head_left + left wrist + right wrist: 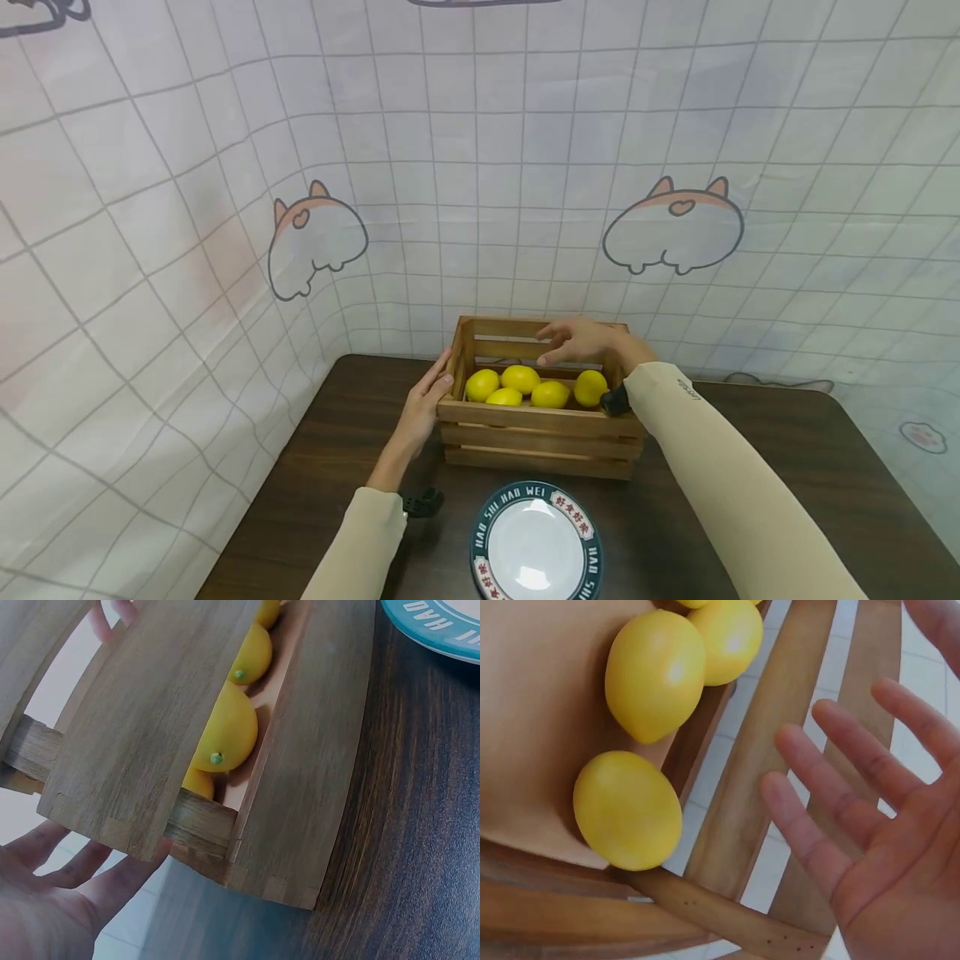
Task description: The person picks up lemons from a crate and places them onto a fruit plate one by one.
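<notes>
A slatted wooden crate (540, 435) stands on the table with several yellow lemons inside, among them one lemon (591, 388) at the right end. My left hand (422, 407) touches the crate's left end, its fingers extended along the wood. In the left wrist view, the fingers of that hand (56, 900) lie against the slat ends. Over the crate's back right part hovers my right hand (579, 340), holding nothing. Its fingers are spread in the right wrist view, beside a near lemon (628, 811) and a second lemon (655, 676).
In front of the crate, a round plate (534, 533) with a dark green lettered rim lies on the dark wooden table (315, 483). A white gridded sheet (495, 208) with cartoon animals hangs behind the table and along its left side.
</notes>
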Demonstrator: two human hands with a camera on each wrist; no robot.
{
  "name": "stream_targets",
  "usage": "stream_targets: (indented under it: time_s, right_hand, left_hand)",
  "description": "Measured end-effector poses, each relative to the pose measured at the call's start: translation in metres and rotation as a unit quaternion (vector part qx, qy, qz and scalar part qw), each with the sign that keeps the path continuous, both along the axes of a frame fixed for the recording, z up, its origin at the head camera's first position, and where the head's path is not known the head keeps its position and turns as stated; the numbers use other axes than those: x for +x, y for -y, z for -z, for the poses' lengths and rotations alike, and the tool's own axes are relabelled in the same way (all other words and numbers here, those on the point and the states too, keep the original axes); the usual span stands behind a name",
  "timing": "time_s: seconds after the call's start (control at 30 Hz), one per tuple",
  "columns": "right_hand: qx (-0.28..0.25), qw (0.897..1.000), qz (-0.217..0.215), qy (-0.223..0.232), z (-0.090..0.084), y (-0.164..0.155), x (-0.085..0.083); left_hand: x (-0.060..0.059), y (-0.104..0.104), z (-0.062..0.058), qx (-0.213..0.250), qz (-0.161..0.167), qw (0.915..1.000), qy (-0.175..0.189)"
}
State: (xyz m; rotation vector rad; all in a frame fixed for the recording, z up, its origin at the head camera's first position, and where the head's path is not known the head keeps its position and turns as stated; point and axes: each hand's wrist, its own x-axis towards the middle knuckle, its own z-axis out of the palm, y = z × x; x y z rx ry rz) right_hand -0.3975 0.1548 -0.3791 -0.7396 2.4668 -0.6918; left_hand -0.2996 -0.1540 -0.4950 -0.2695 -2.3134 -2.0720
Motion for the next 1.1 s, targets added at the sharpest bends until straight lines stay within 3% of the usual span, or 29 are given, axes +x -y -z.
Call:
stream_targets:
  time_s: [0.23, 0.47, 0.77, 1.1]
  right_hand:
    - [-0.018, 0.999, 0.015, 0.040, 0.008, -0.001, -0.005]
    - [-0.017, 0.999, 0.030, 0.042, 0.011, 0.002, -0.011]
    - [0.026, 0.998, 0.031, 0.057, 0.012, 0.010, -0.008]
    - [0.061, 0.989, 0.029, 0.131, 0.015, 0.019, -0.005]
  left_hand:
    - [0.002, -0.002, 0.002, 0.000, -0.005, 1.0000, -0.005]
    - [0.002, -0.002, 0.001, -0.002, -0.015, 0.9998, -0.011]
    - [0.001, -0.001, 0.002, 0.007, -0.011, 0.9999, -0.008]
    - [0.002, -0.001, 0.001, 0.007, -0.008, 0.9999, -0.009]
